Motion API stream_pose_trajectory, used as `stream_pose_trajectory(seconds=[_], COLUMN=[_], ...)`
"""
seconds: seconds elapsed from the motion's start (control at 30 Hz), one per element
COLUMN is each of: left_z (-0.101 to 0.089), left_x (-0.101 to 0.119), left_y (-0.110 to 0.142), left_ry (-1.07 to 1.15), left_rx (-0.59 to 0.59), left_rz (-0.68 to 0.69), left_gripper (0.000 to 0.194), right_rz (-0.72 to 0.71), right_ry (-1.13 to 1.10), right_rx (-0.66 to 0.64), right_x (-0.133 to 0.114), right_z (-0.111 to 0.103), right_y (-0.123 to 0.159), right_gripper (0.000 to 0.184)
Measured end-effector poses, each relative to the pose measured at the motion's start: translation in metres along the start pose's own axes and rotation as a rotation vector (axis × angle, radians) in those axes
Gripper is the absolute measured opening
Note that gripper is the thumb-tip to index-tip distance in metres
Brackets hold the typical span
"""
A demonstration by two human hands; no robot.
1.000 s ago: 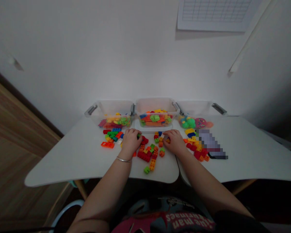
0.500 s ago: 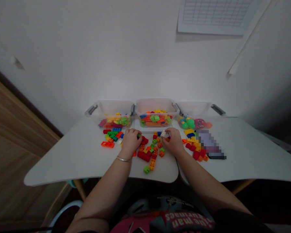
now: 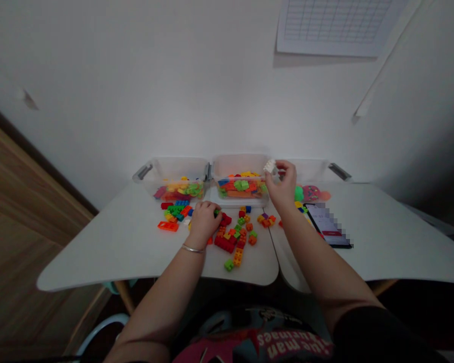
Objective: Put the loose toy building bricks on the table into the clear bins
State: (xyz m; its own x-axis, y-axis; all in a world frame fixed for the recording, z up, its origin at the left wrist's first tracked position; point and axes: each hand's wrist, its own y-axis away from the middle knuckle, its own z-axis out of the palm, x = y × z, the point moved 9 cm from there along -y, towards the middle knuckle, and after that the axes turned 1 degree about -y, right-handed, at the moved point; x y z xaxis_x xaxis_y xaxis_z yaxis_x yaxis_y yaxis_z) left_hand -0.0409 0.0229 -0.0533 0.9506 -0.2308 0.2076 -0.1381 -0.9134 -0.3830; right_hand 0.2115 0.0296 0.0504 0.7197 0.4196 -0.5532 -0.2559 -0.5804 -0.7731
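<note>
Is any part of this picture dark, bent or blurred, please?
In the head view, the wall is bright at centre and dims toward the corners, the table looks bent at its edges, and the phone is partly pixelated.

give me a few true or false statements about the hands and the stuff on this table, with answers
1. The right hand holds a white brick at the corner of the middle clear bin. True.
2. The left hand holds a phone. False: it is down among the plastic bricks on the table; the phone lies further right, screen up.
3. A bracelet is on the left wrist. True.
4. Only two bins stand along the back. False: three stand side by side.
</note>
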Motion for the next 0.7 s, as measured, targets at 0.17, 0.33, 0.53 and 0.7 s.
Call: stream_pose_trajectory(seconds=[0.17,0.33,0.53,0.7], left_z=[-0.001,-0.002,-0.003,-0.003], left_x=[0.000,0.000,0.001,0.000], left_y=[-0.001,-0.001,0.000,0.000], left_ry=[0.020,0.019,0.023,0.028], left_rx=[0.015,0.003,0.001,0.000], left_rz=[-0.005,-0.007,-0.005,-0.015], left_gripper=[0.021,0.020,0.021,0.022], right_rz=[0.026,0.130,0.159,0.259], right_ry=[-0.040,0.058,0.279,0.336], right_rx=[-0.036,-0.219,-0.496,-0.633], right_x=[0.001,0.018,0.020,0.028], right_z=[0.033,0.072,0.095,0.104], right_y=[-0.046,-0.063,-0.055,-0.050], right_gripper=[0.037,0.036,0.027,0.028])
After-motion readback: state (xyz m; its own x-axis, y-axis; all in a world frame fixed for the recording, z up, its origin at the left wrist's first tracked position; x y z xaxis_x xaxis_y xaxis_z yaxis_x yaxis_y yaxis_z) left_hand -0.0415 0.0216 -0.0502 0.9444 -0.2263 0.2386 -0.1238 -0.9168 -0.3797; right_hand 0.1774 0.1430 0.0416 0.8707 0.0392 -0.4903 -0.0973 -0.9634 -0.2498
